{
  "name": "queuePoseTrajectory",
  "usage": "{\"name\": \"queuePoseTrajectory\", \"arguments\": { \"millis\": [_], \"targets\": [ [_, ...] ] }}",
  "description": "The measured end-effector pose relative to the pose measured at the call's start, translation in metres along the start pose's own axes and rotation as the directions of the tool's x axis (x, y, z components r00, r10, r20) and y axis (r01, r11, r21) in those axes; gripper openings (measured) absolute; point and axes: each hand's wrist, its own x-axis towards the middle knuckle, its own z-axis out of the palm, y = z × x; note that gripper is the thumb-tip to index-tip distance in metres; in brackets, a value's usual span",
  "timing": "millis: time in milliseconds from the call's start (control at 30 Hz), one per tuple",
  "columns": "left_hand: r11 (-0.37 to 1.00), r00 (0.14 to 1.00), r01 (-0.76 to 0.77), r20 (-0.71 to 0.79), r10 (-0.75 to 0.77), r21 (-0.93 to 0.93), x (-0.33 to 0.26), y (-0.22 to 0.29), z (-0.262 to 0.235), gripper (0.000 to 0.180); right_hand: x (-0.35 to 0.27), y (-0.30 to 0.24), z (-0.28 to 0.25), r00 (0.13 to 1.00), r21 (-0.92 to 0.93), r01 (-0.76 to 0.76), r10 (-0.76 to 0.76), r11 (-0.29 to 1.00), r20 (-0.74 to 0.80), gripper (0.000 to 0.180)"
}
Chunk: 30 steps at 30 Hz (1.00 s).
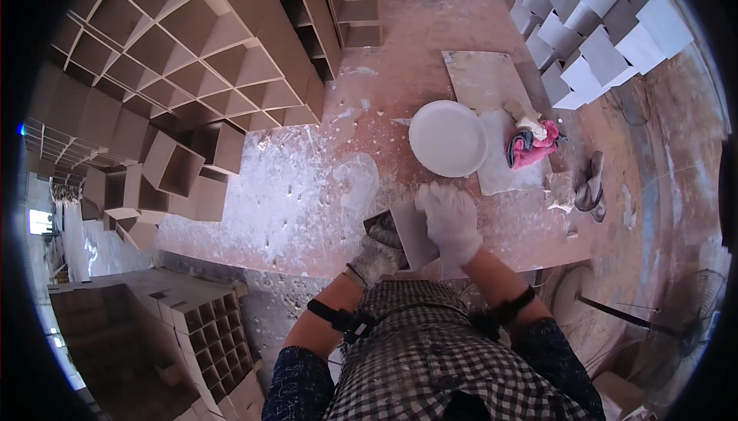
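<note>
A small cardboard box (415,238), brown inside with a smooth pale face, is held close in front of my apron at the table's near edge. My left hand (378,258), in a greyish work glove, holds it from the left, with fingers reaching into its open side. Against the far right edge of the pale face, my right hand (450,225) is closed in a whitish glove. Its fingertips are partly hidden. Just beyond the hands stands a round white basin (448,138) with pale contents.
Brown open boxes (177,164) are stacked at left, beside tall partitioned stacks (200,44). White-faced boxes (592,33) pile up at far right. A board (484,83), a pink cloth (532,148) and a dark crumpled item (592,187) lie on the stained table (354,125). A fan (696,313) stands lower right.
</note>
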Motion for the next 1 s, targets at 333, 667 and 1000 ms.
{"name": "queuePoseTrajectory", "arguments": {
  "millis": [333, 667, 1000],
  "targets": [
    [0.927, 0.989, 0.083, -0.084, -0.122, -0.366, -0.018, -0.009, 0.021, 0.037, -0.049, -0.039, -0.011, 0.989, -0.022, 0.096, -0.098, 0.995, -0.11, 0.019],
    [0.502, 0.983, -0.018, -0.108, -0.151, -0.865, -0.022, -0.027, 0.051, 0.071, -0.052, -0.056, -0.02, 0.983, 0.147, 0.136, -0.115, 0.98, -0.144, 0.019],
    [0.932, 0.955, 0.29, 0.127, -0.267, -0.216, -0.012, -0.013, 0.023, 0.074, -0.013, -0.049, -0.029, 0.977, 0.223, 0.138, -0.169, 0.965, 0.127, 0.024]
  ]
}}
